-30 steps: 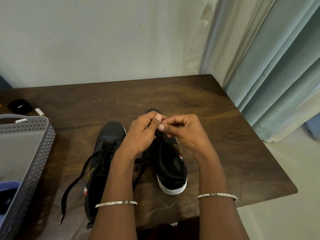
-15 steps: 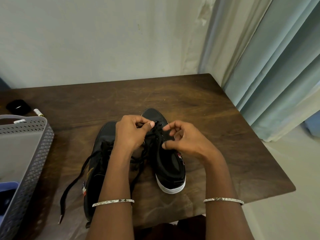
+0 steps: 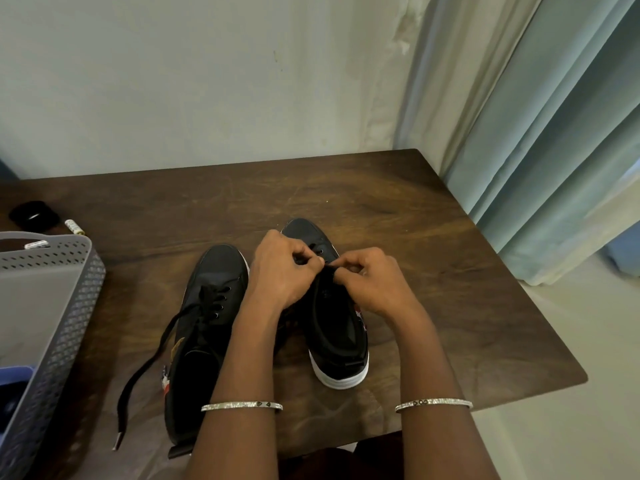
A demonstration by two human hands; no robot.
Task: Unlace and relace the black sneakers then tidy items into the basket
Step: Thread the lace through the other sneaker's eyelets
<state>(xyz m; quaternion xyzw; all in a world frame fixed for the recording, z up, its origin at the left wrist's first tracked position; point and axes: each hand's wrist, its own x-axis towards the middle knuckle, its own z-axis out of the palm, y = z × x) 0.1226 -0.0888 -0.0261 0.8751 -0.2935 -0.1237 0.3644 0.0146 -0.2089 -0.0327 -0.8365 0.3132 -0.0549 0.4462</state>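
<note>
The right sneaker [image 3: 341, 337] stands on the table [image 3: 433, 271] near the middle of the front edge, its toe toward the back edge, and the left sneaker [image 3: 207, 327] stands just beside it. The left hand [image 3: 280, 273] and the right hand [image 3: 375, 284] meet over the front eyelets of the right sneaker, and the curled fingers of both pinch its lace [image 3: 329, 268] between them. The loose lace [image 3: 120, 417] of the left sneaker trails toward the front edge, and the grey basket [image 3: 79, 306] stands at the left edge
</note>
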